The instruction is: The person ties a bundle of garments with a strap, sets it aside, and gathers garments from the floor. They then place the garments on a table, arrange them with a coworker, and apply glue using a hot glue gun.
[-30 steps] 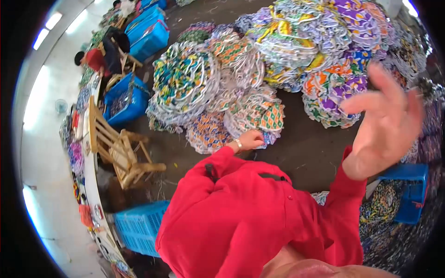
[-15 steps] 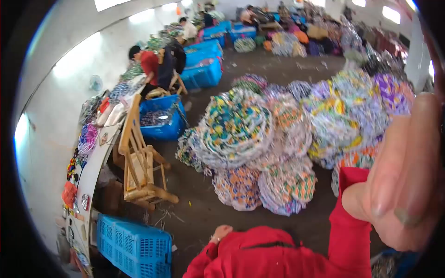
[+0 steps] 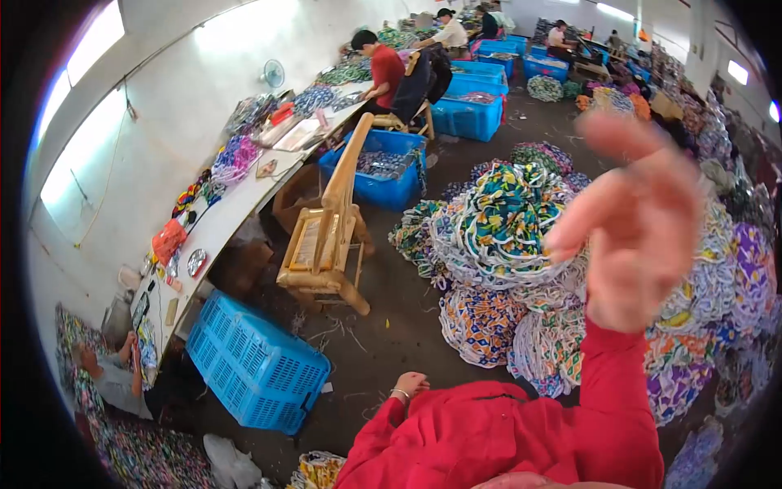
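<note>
My right hand, at the end of a raised red sleeve, is close to the camera and somewhat blurred. Its fingers are spread, with nothing seen in them. Behind it lies a large heap of bundled patterned cloth strips, in green, white, orange and purple, on the dark floor; the hand covers part of it without visibly touching it. Low by my body hangs my left hand, a bracelet at its wrist. Its fingers look loosely curled in, and no object shows in them.
A bamboo chair stands beside a long worktable. Blue crates and a blue tub are on the floor to the left. Several people sit along the wall, one in a red shirt; another person is at lower left.
The view has swung to the right-tilted left side, showing more of the table and a person at lower left. My right hand has moved away from the camera and leftward, its fingers spreading.
</note>
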`<state>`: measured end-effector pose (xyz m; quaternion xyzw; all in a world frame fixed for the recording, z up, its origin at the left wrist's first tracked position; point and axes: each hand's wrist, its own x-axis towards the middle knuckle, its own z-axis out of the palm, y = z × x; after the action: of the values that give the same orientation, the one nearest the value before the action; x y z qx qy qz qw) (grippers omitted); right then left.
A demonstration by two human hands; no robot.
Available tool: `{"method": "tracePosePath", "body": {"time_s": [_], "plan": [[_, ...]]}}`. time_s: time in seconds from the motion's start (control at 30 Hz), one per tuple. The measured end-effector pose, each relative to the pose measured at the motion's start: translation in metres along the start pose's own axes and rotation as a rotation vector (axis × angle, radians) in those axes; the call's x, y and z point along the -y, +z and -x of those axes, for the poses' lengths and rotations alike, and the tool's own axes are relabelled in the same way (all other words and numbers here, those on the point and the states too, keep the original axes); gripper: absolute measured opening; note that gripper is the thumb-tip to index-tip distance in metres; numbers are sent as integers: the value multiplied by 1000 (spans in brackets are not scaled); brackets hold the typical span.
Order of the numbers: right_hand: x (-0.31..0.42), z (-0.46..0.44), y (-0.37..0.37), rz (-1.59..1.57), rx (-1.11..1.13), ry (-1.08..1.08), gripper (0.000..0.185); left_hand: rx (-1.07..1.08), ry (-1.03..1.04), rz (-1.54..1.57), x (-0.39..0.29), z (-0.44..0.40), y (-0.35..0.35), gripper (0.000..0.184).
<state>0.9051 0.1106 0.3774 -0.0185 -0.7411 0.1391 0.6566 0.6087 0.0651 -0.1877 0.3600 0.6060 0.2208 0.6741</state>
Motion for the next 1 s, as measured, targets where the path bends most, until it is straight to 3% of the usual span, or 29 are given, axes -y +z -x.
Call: {"method": "tracePosePath", "body": {"time_s": [0.03, 0.07, 0.1, 0.17, 0.2, 0.27, 0.3, 0.33, 0.4, 0.47, 0.5, 0.57, 0.6, 0.67, 0.83, 0.93, 1.0], "plan": [[-11, 22, 8, 42, -54, 118, 44, -7, -49, 167, -13, 11, 5, 25], [-19, 32, 3, 77, 174, 206, 32, -13, -102, 332, -25, 25, 11, 25], [-31, 59, 15, 21, 70, 432, 14, -19, -116, 345, -39, 39, 18, 25], [-58, 109, 21, 24, 270, 707, 11, -41, 96, 465, -76, 65, 31, 24], [-72, 138, 26, 67, 377, 809, 11, -51, 92, 474, -98, 80, 39, 24], [-90, 207, 34, -190, 431, 1069, 10, -49, 245, 513, -144, 112, 58, 22], [-91, 230, 36, -315, 421, 1277, 10, -54, 244, 517, -167, 126, 68, 22], [-91, 249, 34, -440, 407, 1489, 9, -58, 368, 525, -187, 139, 80, 21], [-92, 283, 28, -542, 413, 1591, 10, -71, 477, 545, -215, 162, 102, 20], [-95, 295, 24, -741, 408, 1752, 11, 229, 621, 402, -241, 177, 117, 19], [-93, 294, 22, -747, 419, 1758, 11, 219, 618, 411, -255, 185, 125, 19], [-86, 275, 23, -1049, 286, 1639, 14, 436, 707, 99, -282, 190, 145, 17], [-83, 270, 22, -1186, 213, 1572, 16, 438, 710, 107, -290, 185, 154, 17], [-84, 272, 24, -1189, 257, 1564, 17, 414, 1188, -404, -302, 175, 171, 18], [-100, 300, 50, -1265, 431, 1504, 24, 448, 1217, -374, -303, 167, 195, 17], [-99, 314, 69, -1318, 495, 1475, 28, 535, 1050, -377, -305, 171, 193, 15], [-103, 319, 76, -1340, 542, 1449, 32, 521, 1095, -371, -300, 167, 188, 15]]}}
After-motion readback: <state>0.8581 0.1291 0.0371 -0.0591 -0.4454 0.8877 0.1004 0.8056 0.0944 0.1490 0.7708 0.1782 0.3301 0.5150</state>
